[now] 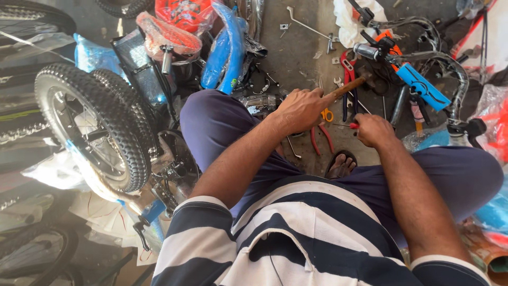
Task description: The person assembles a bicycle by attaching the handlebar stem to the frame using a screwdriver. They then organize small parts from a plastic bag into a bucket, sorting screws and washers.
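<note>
Setting: seated on a concrete floor among bicycle parts, legs folded, one sandalled foot between the knees.
Left hand: clenched round the wooden handle of a hammer, the dark head lying forward near the handlebar stem.
Right hand: closed on a red-handled tool, probably a screwdriver or punch; tip too small to tell.
Where the work sits: on the floor just ahead of both hands, beside red-handled pliers and a red adjustable wrench.
Nearby: chrome handlebar with a blue grip to the right; small knobbly wheels and a blue mudguard to the left; a bent metal rod farther out.
Doing it well: red tool held steady and square to the part, fingers kept below the struck end.
Doing it well: hammer gripped nearer the end of the handle for control; short, light taps rather than swings.
Doing it well: loose pliers and wrench moved aside so nothing skids under a blow.
Risk: glancing strike onto the right knuckles, judging by how close the hands are.
Risk: foot resting just behind the striking spot.
</note>
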